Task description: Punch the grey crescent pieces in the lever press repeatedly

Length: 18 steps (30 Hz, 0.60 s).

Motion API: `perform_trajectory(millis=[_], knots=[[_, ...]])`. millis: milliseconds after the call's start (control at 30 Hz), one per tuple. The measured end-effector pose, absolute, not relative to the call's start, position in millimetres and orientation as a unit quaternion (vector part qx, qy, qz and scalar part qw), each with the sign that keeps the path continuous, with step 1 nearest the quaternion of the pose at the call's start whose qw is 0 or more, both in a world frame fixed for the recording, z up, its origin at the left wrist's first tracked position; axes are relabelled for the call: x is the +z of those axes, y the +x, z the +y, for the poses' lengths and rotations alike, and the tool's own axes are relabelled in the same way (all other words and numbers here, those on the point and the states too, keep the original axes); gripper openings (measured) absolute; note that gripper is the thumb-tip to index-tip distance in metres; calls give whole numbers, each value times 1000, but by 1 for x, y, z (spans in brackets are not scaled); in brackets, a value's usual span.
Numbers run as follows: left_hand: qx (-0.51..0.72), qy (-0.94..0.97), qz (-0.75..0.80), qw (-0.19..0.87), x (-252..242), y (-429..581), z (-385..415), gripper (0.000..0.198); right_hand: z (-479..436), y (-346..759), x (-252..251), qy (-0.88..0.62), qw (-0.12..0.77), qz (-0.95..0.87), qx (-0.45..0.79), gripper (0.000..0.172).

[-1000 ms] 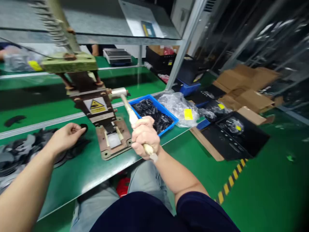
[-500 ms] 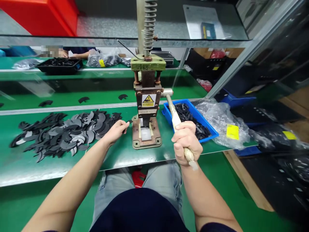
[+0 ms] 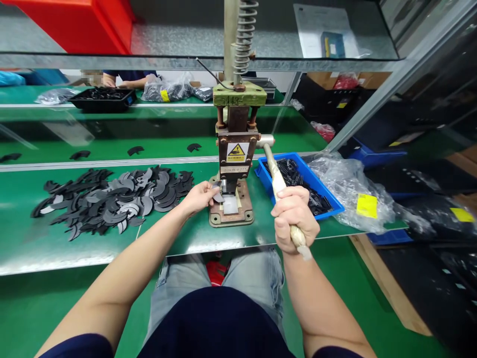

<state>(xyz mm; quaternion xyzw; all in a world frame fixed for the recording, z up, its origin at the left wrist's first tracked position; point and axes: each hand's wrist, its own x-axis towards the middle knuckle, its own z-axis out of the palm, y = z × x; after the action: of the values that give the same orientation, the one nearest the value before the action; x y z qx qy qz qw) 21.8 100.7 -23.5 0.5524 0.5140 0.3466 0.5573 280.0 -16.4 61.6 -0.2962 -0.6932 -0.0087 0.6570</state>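
My left hand (image 3: 201,198) pinches a dark curved plastic piece (image 3: 217,195) at the left side of the hand press (image 3: 233,144). The press base (image 3: 231,218) has a pale block in its middle, close to the piece. My right hand (image 3: 296,219) is wrapped round the taped lever (image 3: 278,180) of the press, which slants down toward me. Left of the press lies a wide pile of grey and black curved pieces (image 3: 108,201).
A blue tray (image 3: 331,208) of small black parts stands right of the press, beside a clear plastic bag (image 3: 346,184). Several curved pieces lie on a green strip (image 3: 164,149) behind. A metal shelf (image 3: 179,63) crosses above. Another person's hands (image 3: 130,83) are at the far table.
My left hand has moved right to the press base, and the piece in it now shows its grey face. My right hand keeps hold of the lever. The whole view has shifted slightly.
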Motion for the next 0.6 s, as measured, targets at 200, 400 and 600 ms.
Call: perform_trajectory(millis=[200, 400, 600], knots=[[286, 584, 495, 576, -24, 33, 114, 42, -17, 281, 60, -298, 657, -693, -9, 25], [265, 564, 501, 601, -21, 41, 125, 38, -17, 280, 61, -292, 659, -694, 2, 27], [246, 565, 483, 622, -14, 37, 125, 31, -18, 281, 62, -286, 655, -699, 4, 27]])
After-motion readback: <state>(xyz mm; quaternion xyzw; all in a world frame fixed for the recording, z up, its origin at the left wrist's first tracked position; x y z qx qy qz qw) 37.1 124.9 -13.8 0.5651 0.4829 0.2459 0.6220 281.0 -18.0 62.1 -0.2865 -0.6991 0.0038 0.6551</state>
